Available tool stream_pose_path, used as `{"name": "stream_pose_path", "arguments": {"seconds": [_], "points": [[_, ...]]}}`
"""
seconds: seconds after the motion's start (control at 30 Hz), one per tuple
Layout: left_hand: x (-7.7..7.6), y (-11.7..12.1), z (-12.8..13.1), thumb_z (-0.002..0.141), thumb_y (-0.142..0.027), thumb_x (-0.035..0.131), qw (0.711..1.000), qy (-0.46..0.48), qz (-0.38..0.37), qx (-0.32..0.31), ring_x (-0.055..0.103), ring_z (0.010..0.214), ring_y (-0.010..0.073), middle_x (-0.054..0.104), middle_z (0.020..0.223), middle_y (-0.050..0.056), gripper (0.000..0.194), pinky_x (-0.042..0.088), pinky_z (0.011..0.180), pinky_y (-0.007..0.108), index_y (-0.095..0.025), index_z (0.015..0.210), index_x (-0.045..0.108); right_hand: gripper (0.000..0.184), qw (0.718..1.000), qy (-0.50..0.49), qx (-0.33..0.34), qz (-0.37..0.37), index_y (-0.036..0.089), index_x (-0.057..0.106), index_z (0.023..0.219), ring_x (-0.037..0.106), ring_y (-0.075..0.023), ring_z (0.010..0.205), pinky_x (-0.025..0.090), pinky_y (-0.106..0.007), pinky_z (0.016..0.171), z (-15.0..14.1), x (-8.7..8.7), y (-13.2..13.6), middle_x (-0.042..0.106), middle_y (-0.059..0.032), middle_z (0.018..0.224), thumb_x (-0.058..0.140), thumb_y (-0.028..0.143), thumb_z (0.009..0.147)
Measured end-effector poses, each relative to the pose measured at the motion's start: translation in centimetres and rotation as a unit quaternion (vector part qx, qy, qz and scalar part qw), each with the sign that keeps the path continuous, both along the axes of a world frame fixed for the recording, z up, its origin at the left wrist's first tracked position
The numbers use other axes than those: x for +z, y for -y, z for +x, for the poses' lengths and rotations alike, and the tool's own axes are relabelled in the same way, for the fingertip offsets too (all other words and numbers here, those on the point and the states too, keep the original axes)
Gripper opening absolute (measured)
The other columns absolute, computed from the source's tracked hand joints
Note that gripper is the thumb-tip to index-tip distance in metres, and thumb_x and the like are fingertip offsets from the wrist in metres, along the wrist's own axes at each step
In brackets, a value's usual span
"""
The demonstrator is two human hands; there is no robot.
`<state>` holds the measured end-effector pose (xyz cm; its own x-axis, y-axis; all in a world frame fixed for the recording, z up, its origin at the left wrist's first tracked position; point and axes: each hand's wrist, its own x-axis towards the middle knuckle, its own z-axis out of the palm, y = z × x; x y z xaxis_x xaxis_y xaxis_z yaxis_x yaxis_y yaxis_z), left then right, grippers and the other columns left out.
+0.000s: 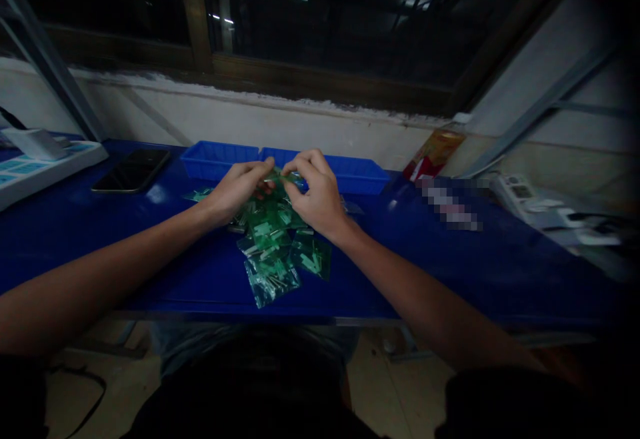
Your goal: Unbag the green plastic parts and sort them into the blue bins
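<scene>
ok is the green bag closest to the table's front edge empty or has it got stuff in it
Not empty: slim, pale pieces show through the see-through green bag.

No lettering, brand, number or sign can be read.

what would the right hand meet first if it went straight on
Probably the green bag at its fingertips, then the left hand, since the right hand points across toward it; depth between them is hard to judge.
</scene>
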<state>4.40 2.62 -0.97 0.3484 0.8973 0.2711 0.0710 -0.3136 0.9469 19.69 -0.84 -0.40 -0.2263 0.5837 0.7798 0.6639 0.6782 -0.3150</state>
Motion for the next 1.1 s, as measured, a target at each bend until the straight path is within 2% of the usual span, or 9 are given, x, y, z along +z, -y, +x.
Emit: {"name": "stream_pose_path", "arguments": {"seconds": [0.1,0.2,0.33,0.43,0.5,0.57,0.7,0.87,1.1], "points": [[0.0,0.2,0.1,0.079,-0.038,0.051,1.000,0.020,-0.013,-0.011,0.051,0.061,0.0122,0.055,0.067,0.003,0.025,0.037,0.054,0.024,-0.013,0.074,0.056,0.015,1.000,0.019,0.004,-0.004,0.020,0.055,0.080,0.048,-0.0162,0.091,0.042,-0.033,0.083,-0.1,-0.3,-0.1,0.046,-0.0034,0.091,0.048,0.008,0.073],[0.2,0.3,0.3,0.077,-0.029,0.053,0.999,0.041,0.007,0.012,0.048,0.056,0.0095,0.053,0.065,0.000,0.016,0.035,0.051,0.021,-0.014,0.072,0.054,0.021,1.000,0.015,-0.016,-0.006,0.021,0.058,0.084,0.045,-0.0188,0.100,0.038,-0.038,0.089,-0.2,-0.7,-0.2,0.043,-0.0040,0.098,0.049,0.007,0.071],[0.2,0.0,0.0,0.077,-0.027,0.054,0.990,0.020,0.115,0.076,0.050,0.060,0.0107,0.057,0.071,0.001,0.015,0.039,0.055,0.022,-0.014,0.085,0.056,0.019,0.999,-0.018,-0.045,-0.016,0.020,0.059,0.089,0.043,-0.0218,0.104,0.034,-0.043,0.092,-0.4,-0.8,-0.4,0.042,-0.0058,0.101,0.056,0.015,0.071],[0.3,0.1,-0.3,0.077,-0.025,0.054,0.961,-0.072,0.245,0.110,0.054,0.072,0.0133,0.060,0.081,0.003,0.020,0.041,0.065,0.025,-0.015,0.093,0.058,0.013,0.994,-0.083,-0.038,-0.061,0.018,0.061,0.079,0.047,-0.0192,0.094,0.037,-0.040,0.087,-0.5,-0.6,-0.5,0.047,-0.0055,0.091,0.056,0.030,0.075],[0.3,0.5,-0.4,0.078,-0.022,0.052,0.933,-0.143,0.309,0.113,0.054,0.075,0.0139,0.060,0.085,0.003,0.020,0.041,0.068,0.026,-0.016,0.095,0.060,0.028,0.986,-0.129,-0.016,-0.102,0.018,0.058,0.067,0.049,-0.0163,0.085,0.039,-0.035,0.081,-0.5,-0.4,-0.7,0.049,-0.0038,0.079,0.047,0.039,0.081],[0.3,0.8,-0.4,0.077,-0.019,0.051,0.914,-0.184,0.348,0.101,0.053,0.077,0.0144,0.059,0.089,0.003,0.023,0.042,0.070,0.026,-0.018,0.098,0.060,0.037,0.979,-0.155,-0.001,-0.132,0.018,0.052,0.058,0.049,-0.0139,0.074,0.040,-0.031,0.072,-0.5,-0.4,-0.8,0.048,-0.0016,0.068,0.041,0.042,0.084],[0.2,1.1,-0.4,0.076,-0.017,0.050,0.894,-0.206,0.386,0.096,0.052,0.087,0.0165,0.056,0.096,0.004,0.028,0.042,0.075,0.028,-0.018,0.103,0.058,0.029,0.972,-0.171,0.002,-0.163,0.017,0.053,0.063,0.045,-0.0106,0.058,0.036,-0.026,0.056,-0.4,-0.9,-1.3,0.045,0.0022,0.058,0.044,0.039,0.082],[0.4,0.8,-0.3,0.077,-0.029,0.052,0.918,-0.174,0.337,0.116,0.053,0.081,0.0158,0.057,0.089,0.004,0.025,0.042,0.069,0.026,-0.014,0.096,0.059,0.024,0.978,-0.153,0.002,-0.145,0.017,0.056,0.071,0.045,-0.0103,0.054,0.034,-0.025,0.051,-0.4,-1.2,-1.2,0.046,0.0024,0.057,0.043,0.034,0.083],[0.5,0.1,-0.3,0.085,-0.055,0.024,0.993,-0.065,0.068,0.072,0.052,0.054,0.0127,0.056,0.061,0.005,0.057,0.037,0.050,0.024,-0.014,0.062,0.056,0.021,0.999,0.009,-0.010,-0.038,0.020,0.064,0.091,0.049,-0.0133,0.067,0.039,-0.027,0.062,-0.7,-0.6,0.0,0.050,-0.0011,0.069,0.045,0.023,0.083]]}}
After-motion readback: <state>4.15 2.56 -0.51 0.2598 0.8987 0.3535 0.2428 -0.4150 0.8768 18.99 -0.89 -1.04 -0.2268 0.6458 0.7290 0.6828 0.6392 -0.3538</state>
